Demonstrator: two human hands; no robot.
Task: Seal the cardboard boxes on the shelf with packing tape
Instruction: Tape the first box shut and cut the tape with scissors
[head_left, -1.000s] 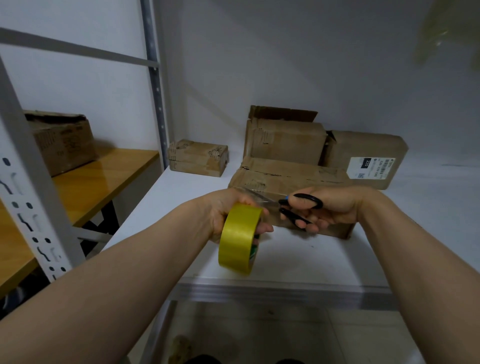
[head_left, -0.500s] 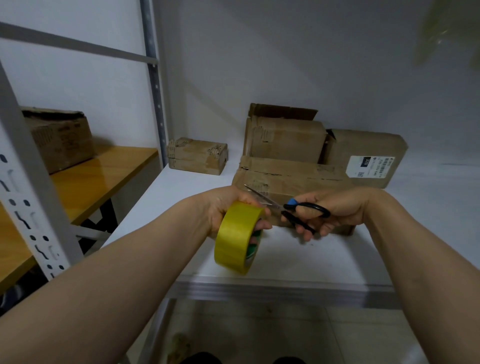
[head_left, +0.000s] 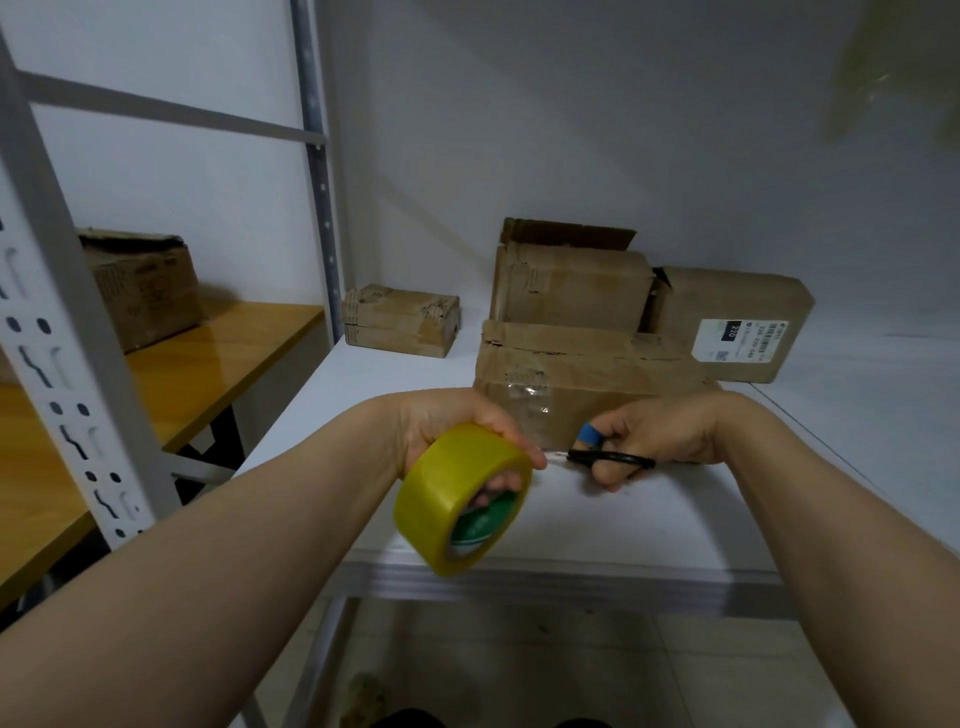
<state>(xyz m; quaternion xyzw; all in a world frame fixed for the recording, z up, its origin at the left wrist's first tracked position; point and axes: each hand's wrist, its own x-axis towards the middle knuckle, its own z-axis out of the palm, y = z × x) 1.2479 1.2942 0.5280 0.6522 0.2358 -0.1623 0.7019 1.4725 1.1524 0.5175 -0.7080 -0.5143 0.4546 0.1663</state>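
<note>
The white shelf (head_left: 597, 525) carries the front box (head_left: 587, 384) near its edge, with clear tape on the near face. Just before it, the left hand (head_left: 457, 426) has its grip curled through the yellow tape roll (head_left: 452, 499). The right hand (head_left: 660, 436) has its grip clamped on black-handled scissors (head_left: 608, 458), which point toward the roll.

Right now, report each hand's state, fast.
Left hand: grips the yellow roll of packing tape.
Right hand: holds the black-handled scissors.
</note>
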